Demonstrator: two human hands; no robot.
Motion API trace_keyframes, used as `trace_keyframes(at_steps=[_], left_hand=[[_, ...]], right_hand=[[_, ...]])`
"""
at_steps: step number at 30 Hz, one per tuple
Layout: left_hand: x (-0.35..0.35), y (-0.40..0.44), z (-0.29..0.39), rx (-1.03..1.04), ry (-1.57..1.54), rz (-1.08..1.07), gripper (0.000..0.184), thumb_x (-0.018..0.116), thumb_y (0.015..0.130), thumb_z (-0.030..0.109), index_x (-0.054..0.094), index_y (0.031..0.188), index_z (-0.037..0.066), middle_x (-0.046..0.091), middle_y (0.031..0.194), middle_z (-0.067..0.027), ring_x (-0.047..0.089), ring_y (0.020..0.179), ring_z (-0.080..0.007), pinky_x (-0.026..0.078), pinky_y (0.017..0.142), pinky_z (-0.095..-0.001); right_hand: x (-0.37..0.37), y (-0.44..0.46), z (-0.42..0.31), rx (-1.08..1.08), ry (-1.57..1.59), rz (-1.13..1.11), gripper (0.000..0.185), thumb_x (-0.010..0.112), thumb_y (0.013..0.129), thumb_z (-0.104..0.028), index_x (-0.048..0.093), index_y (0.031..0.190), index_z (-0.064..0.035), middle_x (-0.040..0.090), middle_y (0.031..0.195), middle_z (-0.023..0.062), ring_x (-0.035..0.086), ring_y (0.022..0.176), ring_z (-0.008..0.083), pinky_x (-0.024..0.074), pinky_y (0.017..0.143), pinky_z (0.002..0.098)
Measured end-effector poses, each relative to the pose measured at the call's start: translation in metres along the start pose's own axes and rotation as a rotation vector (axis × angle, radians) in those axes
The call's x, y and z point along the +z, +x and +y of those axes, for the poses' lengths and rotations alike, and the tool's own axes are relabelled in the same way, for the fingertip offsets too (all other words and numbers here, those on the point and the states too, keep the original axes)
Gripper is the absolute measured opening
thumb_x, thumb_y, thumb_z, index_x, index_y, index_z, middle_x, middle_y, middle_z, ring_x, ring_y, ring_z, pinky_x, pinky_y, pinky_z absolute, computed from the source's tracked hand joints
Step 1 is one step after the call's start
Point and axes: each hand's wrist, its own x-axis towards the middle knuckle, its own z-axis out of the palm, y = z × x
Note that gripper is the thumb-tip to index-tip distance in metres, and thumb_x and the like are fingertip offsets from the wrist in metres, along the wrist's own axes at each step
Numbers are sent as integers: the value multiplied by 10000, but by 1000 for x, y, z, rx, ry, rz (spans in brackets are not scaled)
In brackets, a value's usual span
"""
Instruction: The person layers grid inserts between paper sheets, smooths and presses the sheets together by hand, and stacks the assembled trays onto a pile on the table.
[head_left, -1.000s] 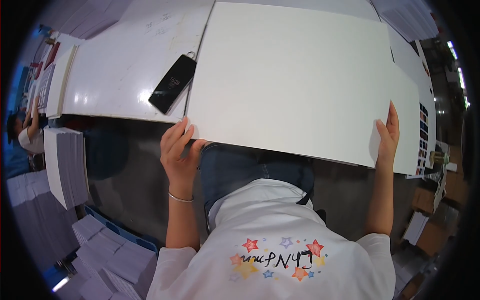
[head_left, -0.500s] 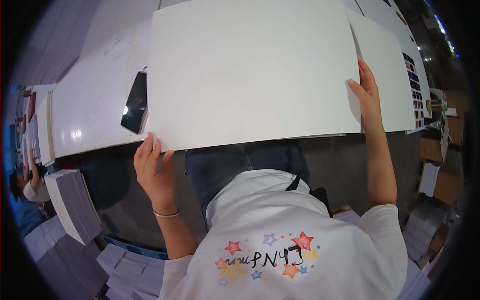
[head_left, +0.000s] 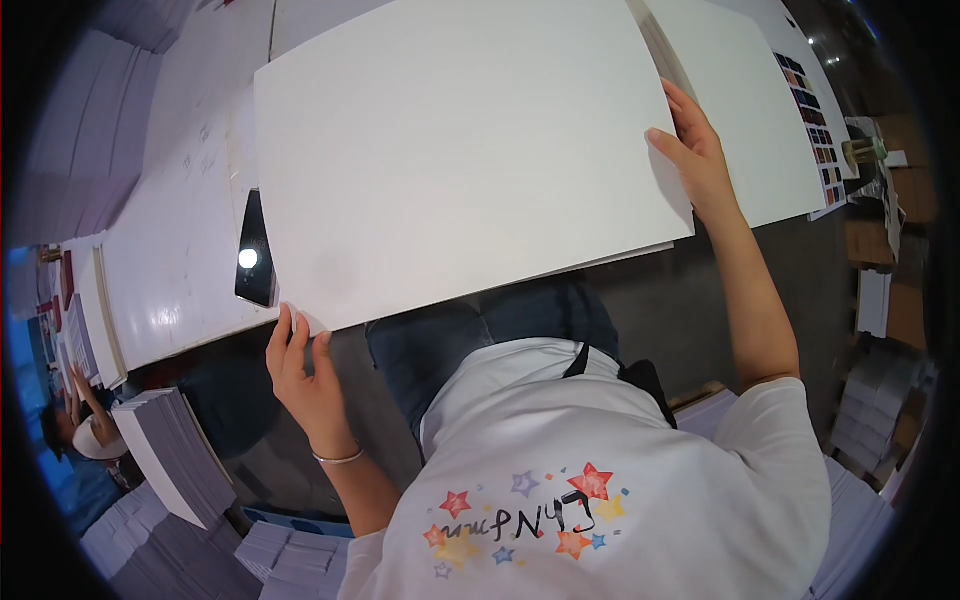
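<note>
A large white sheet of board (head_left: 470, 150) lies in front of me, slightly turned, with part of another sheet's edge showing beneath it. My right hand (head_left: 705, 165) grips its right edge, thumb on top and fingers underneath. At the near left corner is my left hand (head_left: 312, 385), its fingers apart and the fingertips against the corner edges. Beyond the right edge lies a second white sheet (head_left: 765, 130). A black phone (head_left: 256, 255) rests on the white table (head_left: 180, 250), partly covered by the sheet's left edge.
Colour swatches (head_left: 812, 125) lie at the table's right end. Stacks of white sheets (head_left: 180, 455) stand at lower left, and tall stacks (head_left: 85, 130) at upper left. Cardboard boxes (head_left: 905, 210) are at right. Another person (head_left: 90, 425) is at far left.
The top sheet has shifted left in view and turned slightly, its right edge lifting more from the sheet beside it. Both hands moved with it, and the phone is more covered.
</note>
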Motion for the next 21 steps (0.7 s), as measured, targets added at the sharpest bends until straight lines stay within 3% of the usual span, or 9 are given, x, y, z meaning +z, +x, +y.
trace_keyframes(at_steps=[9, 21], left_hand=[[-1, 1, 6, 12, -21, 3, 407, 759, 681, 77, 614, 1055, 10, 546, 1209, -140, 517, 1107, -269, 414, 922, -335], [5, 2, 17, -59, -4, 46, 364, 748, 695, 78, 623, 1027, -6, 542, 1206, -135, 527, 1074, -259, 420, 902, -328]], right_hand=[[4, 1, 0, 36, -72, 52, 555, 587, 790, -63, 413, 1317, -88, 567, 1105, 79, 509, 1027, 144, 392, 900, 280], [4, 1, 7, -12, -52, 45, 536, 585, 781, -29, 430, 1292, -68, 546, 1152, 87, 490, 1091, 174, 392, 912, 294]])
